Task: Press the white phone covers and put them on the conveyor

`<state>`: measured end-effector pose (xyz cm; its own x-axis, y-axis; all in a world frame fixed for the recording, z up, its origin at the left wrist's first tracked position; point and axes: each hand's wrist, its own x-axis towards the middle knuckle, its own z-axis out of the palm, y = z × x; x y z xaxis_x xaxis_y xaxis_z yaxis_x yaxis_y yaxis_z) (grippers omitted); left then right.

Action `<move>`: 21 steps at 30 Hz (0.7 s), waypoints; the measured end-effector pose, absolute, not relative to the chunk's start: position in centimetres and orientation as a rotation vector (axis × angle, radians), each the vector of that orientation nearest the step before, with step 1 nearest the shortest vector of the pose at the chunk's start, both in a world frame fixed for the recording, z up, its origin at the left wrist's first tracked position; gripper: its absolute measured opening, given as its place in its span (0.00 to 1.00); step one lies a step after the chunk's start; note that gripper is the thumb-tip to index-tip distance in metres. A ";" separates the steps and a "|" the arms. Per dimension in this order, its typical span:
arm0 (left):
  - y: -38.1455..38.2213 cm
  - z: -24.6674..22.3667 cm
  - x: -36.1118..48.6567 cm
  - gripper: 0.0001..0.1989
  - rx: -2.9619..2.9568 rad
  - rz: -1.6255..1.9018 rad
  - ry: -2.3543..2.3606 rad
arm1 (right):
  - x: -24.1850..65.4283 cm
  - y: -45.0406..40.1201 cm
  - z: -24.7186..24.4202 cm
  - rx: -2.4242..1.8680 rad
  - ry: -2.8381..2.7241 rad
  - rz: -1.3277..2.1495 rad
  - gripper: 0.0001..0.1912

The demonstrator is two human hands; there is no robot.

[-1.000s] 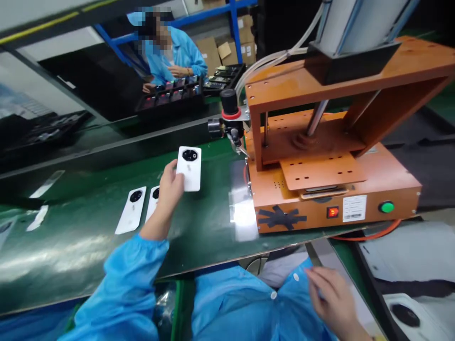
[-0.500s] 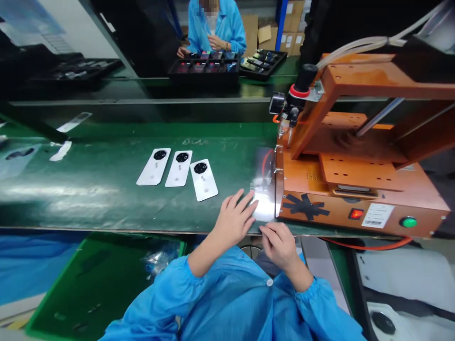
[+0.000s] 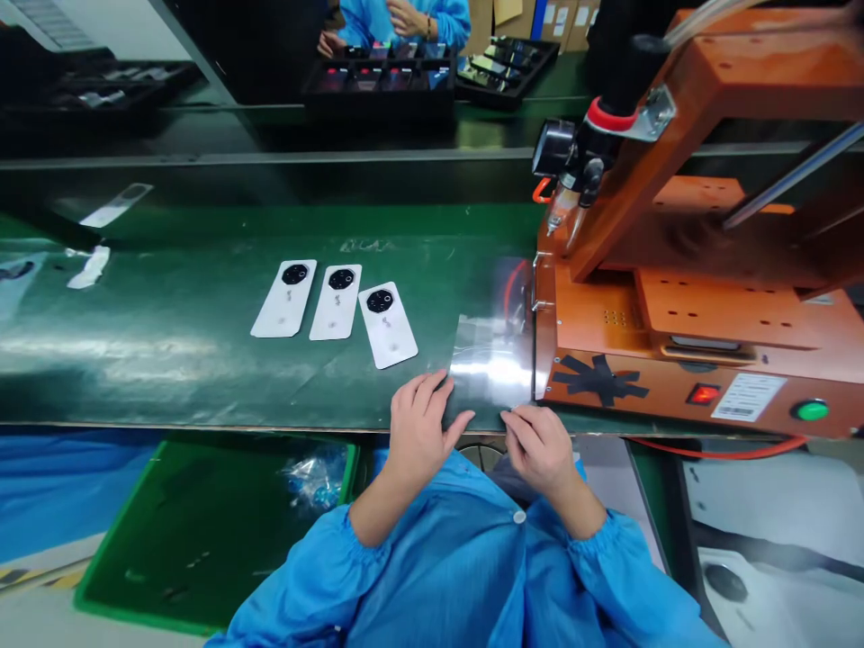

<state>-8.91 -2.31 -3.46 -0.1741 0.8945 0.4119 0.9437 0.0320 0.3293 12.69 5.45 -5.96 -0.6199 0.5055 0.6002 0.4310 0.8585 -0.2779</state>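
A clear plastic film (image 3: 492, 360) lies flat on the green bench, close to the orange press, and reflects the light. My left hand (image 3: 422, 418) rests at its left edge with fingers stretched out and thumb apart. By the film's lower right corner, at the front edge of the bench, my right hand (image 3: 540, 445) has its fingers curled into a pinch; what lies between the fingertips is hidden. To the left are three white phone back covers with round black camera areas: a left one (image 3: 284, 299), a middle one (image 3: 336, 302) and a tilted right one (image 3: 388, 326).
An orange press machine (image 3: 600, 378) with a red switch and green button stands on the right. Below the bench's left side is a green bin (image 3: 202, 540) with crumpled plastic. Across the bench a co-worker in blue handles items near a black divided tray (image 3: 378, 99).
My left hand has slid from on top of the film to its left edge, leaving more of the film visible. My right hand stays pinched near the corner. The camera view has shifted.
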 end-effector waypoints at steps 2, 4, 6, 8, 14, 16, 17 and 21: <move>-2.3 -3.5 -8.7 0.22 -1.945 -0.864 -2.190 | 12.5 5.2 -5.3 -0.714 -2.427 0.075 0.25; -2.4 -3.3 -8.8 0.24 -1.955 -0.905 -2.187 | 12.2 4.9 -4.5 -0.785 -2.530 -0.009 0.27; -2.7 -3.1 -9.3 0.24 -1.983 -0.940 -2.194 | 12.0 4.8 -3.7 -0.880 -2.565 -0.067 0.25; -2.9 -2.8 -10.1 0.23 -2.034 -0.973 -2.201 | 12.0 4.7 -3.0 -0.953 -2.543 -0.076 0.24; -1.7 -1.7 -12.8 0.15 -2.170 -1.219 -2.188 | 11.1 4.8 -1.6 -0.822 -2.444 0.144 0.21; -0.7 -1.8 -13.1 0.16 -2.240 -1.145 -2.177 | 9.8 5.3 -1.2 -0.775 -2.426 0.255 0.18; -0.2 -1.9 -13.1 0.17 -2.266 -1.072 -2.186 | 9.0 5.7 -1.0 -0.764 -2.429 0.286 0.16; 0.9 -2.8 -12.8 0.19 -2.238 -0.949 -2.263 | 6.0 7.8 -0.2 -0.777 -2.493 0.236 0.13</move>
<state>-12.79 0.88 -2.79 -0.0830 0.9620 0.2602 0.8600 -0.0628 0.5064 5.97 7.75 -0.18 -0.7041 0.5708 0.4224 0.4816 0.8210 -0.3067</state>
